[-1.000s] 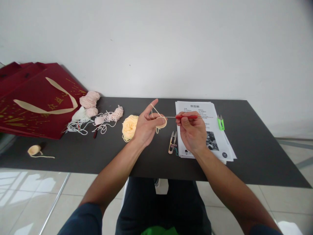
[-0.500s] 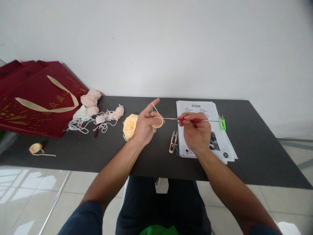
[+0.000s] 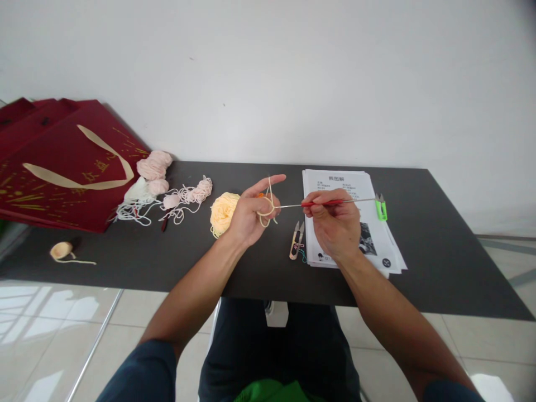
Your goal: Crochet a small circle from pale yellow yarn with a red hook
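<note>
A plain white wall (image 3: 293,84) rises behind a long dark grey desk (image 3: 444,251), with pale tiled floor (image 3: 138,318) beyond its front edge. At the desk's back left, dark red bags (image 3: 54,190) with gold print lean together, the foremost with a cream ribbon handle. Nearer the front edge sits a small cream cup-shaped yarn piece (image 3: 61,249), its tail trailing right. Beside the bags lie soft pink yarn balls (image 3: 154,165), loose white yarn (image 3: 140,192) and a tangled pale pink skein (image 3: 203,191), with a slim dark red stick (image 3: 164,224) just in front.

A round pale yellow yarn ball (image 3: 225,211) rests just left of the left hand (image 3: 248,220), whose thumb and bent fingers pinch a cream yarn loop (image 3: 273,210); its index finger points out under a taut strand. A thin metal hook with a red handle (image 3: 333,202) reaches that loop; whether its tip passes through, I cannot tell. The right hand (image 3: 337,226) has its fingers closed around the handle, above stacked white printed sheets (image 3: 377,240). Pale-handled metal snips (image 3: 295,243) lie at the sheets' left edge, bright green-handled snips (image 3: 381,211) at their right.
</note>
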The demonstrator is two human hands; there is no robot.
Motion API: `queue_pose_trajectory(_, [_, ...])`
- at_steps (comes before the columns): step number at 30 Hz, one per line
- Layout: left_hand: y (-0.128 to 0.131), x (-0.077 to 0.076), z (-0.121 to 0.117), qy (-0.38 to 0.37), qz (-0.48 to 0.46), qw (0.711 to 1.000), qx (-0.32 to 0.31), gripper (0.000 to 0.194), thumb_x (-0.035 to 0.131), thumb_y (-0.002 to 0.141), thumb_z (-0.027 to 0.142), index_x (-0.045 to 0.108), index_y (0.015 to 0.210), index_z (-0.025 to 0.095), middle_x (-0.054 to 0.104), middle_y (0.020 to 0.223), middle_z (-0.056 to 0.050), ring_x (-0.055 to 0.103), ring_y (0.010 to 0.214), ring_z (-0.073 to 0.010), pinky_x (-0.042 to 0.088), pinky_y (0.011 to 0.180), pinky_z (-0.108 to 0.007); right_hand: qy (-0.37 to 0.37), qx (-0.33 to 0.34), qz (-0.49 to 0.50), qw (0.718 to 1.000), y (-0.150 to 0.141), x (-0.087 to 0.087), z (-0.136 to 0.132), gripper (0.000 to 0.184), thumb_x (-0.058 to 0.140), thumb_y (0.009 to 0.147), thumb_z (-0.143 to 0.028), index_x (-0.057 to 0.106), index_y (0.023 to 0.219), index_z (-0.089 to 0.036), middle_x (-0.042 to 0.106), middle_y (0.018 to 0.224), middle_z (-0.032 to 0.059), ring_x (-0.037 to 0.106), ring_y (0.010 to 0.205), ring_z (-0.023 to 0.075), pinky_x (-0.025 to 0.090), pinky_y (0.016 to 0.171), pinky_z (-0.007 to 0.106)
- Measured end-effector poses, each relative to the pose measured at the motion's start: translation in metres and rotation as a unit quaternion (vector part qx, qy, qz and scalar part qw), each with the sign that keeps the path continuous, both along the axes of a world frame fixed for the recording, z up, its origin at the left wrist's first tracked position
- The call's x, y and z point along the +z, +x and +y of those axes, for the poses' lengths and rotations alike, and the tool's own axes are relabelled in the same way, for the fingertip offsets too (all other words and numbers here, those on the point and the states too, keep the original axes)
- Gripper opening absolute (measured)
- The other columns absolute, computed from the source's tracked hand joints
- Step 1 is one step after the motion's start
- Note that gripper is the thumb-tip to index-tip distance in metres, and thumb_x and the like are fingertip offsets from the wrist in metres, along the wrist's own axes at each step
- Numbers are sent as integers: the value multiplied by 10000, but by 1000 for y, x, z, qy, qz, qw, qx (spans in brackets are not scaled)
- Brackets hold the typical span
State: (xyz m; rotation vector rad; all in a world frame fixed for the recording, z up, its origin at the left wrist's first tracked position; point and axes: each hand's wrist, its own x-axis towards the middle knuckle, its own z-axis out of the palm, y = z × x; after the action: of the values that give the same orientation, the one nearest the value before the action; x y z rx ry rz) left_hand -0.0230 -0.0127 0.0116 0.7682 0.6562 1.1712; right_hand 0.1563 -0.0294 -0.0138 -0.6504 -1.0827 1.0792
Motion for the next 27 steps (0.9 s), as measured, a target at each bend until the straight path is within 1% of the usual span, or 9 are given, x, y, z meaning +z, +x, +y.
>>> queue_pose_trajectory(9, [-1, 3, 0, -28, -17, 999, -32, 602, 581, 529, 100, 728, 1112, 80, 476, 459, 45, 368, 458, -100, 297, 545, -283, -20, 9, 5, 1000, -1, 4, -3, 190, 891, 793, -323, 716, 847, -273, 780, 882, -7, 678, 709, 134, 564, 654, 304])
queue_pose_trajectory(11, [-2, 2, 1, -21, -27, 998, -44, 593, 589, 541, 97, 734, 1116, 76, 486, 465, 41, 394, 467, -104, 318, 548, -282, -29, 25, 22, 999, 0, 5, -1, 200, 901, 780, -317, 718, 843, -268, 780, 873, -6, 674, 703, 128, 566, 650, 293])
queue_pose_trajectory(13, [-4, 1, 3, -8, -23, 999, -47, 580, 629, 575, 92, 739, 1145, 85, 549, 509, 24, 461, 501, -114, 341, 547, -275, -56, 47, 49, 996, 0, 5, 0, 211, 913, 766, -315, 723, 841, -263, 781, 870, -10, 671, 692, 112, 573, 640, 266])
queue_pose_trajectory(16, [-3, -3, 3, 23, 4, 1000, -8, 550, 772, 638, 118, 741, 1186, 147, 674, 636, 3, 585, 593, -125, 386, 557, -249, -116, 72, 102, 985, -2, 6, 1, 211, 925, 755, -313, 737, 839, -266, 793, 876, -31, 689, 695, 79, 594, 640, 200])
queue_pose_trajectory(18, [-1, -6, 2, 48, 23, 998, 34, 532, 864, 657, 165, 746, 1175, 181, 728, 708, 1, 648, 659, -128, 447, 613, -239, -148, 79, 125, 978, -5, 7, 0, 195, 920, 764, -317, 749, 847, -271, 808, 900, -39, 719, 729, 67, 616, 677, 168])
queue_pose_trajectory(20, [3, -11, 1, 59, 42, 996, 51, 516, 898, 680, 194, 748, 1174, 187, 764, 764, -6, 669, 685, -121, 492, 675, -240, -166, 82, 130, 974, -10, 7, -1, 178, 905, 784, -326, 759, 865, -264, 819, 928, -32, 745, 767, 65, 636, 726, 157])
queue_pose_trajectory(22, [7, -14, 0, 68, 47, 995, 62, 572, 909, 681, 199, 731, 1224, 198, 775, 798, 5, 671, 689, -112, 516, 711, -245, -170, 76, 128, 974, -15, 7, -3, 175, 893, 800, -334, 765, 883, -248, 820, 921, -20, 756, 782, 68, 643, 751, 151])
queue_pose_trajectory(24, [11, -15, -1, 64, 57, 994, 68, 693, 902, 696, 209, 668, 1348, 215, 775, 802, 16, 679, 699, -119, 533, 741, -263, -164, 58, 132, 976, -19, 6, -3, 170, 882, 813, -326, 758, 900, -250, 819, 911, -20, 759, 787, 71, 643, 753, 152])
queue_pose_trajectory(27, [15, -11, -1, 59, 68, 991, 98, 854, 901, 686, 193, 566, 1472, 207, 776, 812, 16, 690, 738, -120, 534, 775, -262, -168, 40, 136, 976, -20, 6, 0, 186, 874, 822, -331, 743, 922, -246, 816, 901, -16, 751, 777, 78, 642, 746, 170])
